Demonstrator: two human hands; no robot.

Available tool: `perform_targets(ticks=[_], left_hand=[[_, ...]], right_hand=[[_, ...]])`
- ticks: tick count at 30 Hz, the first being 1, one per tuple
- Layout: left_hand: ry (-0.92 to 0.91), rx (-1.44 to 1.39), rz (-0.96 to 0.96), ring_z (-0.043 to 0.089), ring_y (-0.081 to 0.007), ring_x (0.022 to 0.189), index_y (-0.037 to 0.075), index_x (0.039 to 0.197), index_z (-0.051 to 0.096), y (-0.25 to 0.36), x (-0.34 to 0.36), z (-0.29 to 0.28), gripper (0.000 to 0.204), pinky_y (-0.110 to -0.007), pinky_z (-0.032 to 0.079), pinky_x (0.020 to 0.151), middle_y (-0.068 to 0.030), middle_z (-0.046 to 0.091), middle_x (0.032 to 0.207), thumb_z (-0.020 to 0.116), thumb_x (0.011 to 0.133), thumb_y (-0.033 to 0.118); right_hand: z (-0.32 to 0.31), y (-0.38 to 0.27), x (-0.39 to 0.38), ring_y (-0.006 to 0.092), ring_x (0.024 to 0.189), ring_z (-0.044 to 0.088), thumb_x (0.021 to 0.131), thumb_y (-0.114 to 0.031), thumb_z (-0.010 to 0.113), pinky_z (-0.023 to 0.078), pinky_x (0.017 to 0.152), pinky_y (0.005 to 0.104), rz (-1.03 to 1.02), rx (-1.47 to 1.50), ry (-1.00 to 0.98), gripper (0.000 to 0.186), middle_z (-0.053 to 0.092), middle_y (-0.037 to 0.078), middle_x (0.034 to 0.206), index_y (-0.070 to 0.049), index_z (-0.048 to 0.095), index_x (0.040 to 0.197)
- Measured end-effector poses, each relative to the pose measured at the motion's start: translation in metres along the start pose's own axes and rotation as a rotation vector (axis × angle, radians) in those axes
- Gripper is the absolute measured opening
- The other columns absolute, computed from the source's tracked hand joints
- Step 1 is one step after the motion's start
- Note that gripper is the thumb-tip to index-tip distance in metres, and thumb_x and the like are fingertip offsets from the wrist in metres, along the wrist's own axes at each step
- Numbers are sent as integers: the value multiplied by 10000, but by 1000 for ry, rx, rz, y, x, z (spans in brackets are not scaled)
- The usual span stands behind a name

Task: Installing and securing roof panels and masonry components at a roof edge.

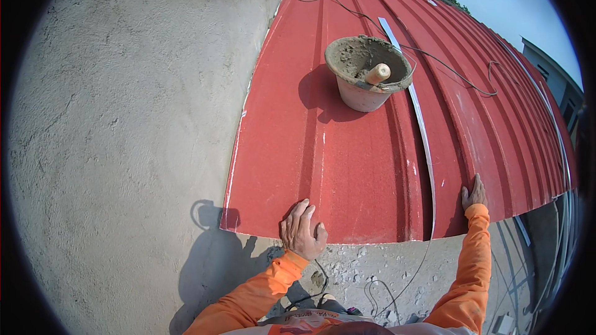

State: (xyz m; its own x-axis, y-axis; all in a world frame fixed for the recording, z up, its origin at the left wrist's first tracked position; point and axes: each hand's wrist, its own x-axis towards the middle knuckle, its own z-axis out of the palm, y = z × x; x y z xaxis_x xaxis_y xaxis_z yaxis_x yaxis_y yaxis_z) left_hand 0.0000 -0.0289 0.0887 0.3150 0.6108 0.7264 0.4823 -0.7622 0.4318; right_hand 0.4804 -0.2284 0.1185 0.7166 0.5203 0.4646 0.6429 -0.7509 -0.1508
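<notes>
Both my hands rest on the near edge of a red ribbed metal roof. My left hand lies on its near left part with the fingers stretched forward, holding nothing. Farther right, my right hand lies open against the roof, its fingers pointing away from me. Beyond my hands, a mortar-smeared bucket stands on the roof with some grey mortar inside. A pale rounded handle sticks out of it; the rest of that tool is hidden.
A rough plastered wall rises along the left. One long pale strip runs down the roof past the bucket. Dark cable snakes across the ribs. Below the roof edge, debris and a thin cord lie on the ground.
</notes>
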Motion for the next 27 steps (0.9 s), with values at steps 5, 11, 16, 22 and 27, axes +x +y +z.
perform_targets(ticks=[5, 11, 16, 22, 27], left_hand=[[8, -3, -2, 471, -301, 1124, 34, 1139, 513, -1, -1, 0, 491, -424, 350, 874, -135, 484, 1237, 607, 680, 182], [3, -10, -5, 474, -301, 1121, 36, 1140, 512, 0, -1, -1, 496, -423, 352, 868, -134, 483, 1240, 616, 676, 179], [-3, 0, -7, 471, -299, 1123, 35, 1145, 511, 0, -1, -2, 497, -422, 350, 870, -133, 482, 1242, 614, 683, 187], [-1, -8, -11, 469, -296, 1124, 36, 1146, 511, 1, 1, -2, 498, -419, 351, 870, -132, 481, 1243, 614, 685, 194], [-13, -9, -24, 467, -301, 1122, 37, 1139, 506, 2, 0, -3, 490, -421, 349, 871, -134, 479, 1247, 613, 681, 173]], right_hand=[[-5, -7, -1, 361, 1236, 370, 842, -296, 521, 305, 1036, 397, 31, 0, -32, 669, 371, 229, 1339, -56, 217, 1386], [-11, -13, -4, 363, 1235, 371, 846, -292, 520, 308, 1035, 397, 46, -15, -37, 660, 371, 229, 1340, -58, 219, 1385], [-17, -20, -7, 365, 1232, 373, 848, -287, 520, 309, 1032, 397, 59, 7, -48, 659, 371, 230, 1338, -54, 218, 1385], [-13, -14, -4, 372, 1219, 383, 844, -286, 524, 314, 1025, 402, 37, 0, -36, 667, 373, 234, 1336, -45, 216, 1384], [-11, -13, -4, 377, 1211, 390, 843, -291, 527, 319, 1019, 403, 40, -16, -25, 670, 377, 240, 1330, -40, 219, 1382]])
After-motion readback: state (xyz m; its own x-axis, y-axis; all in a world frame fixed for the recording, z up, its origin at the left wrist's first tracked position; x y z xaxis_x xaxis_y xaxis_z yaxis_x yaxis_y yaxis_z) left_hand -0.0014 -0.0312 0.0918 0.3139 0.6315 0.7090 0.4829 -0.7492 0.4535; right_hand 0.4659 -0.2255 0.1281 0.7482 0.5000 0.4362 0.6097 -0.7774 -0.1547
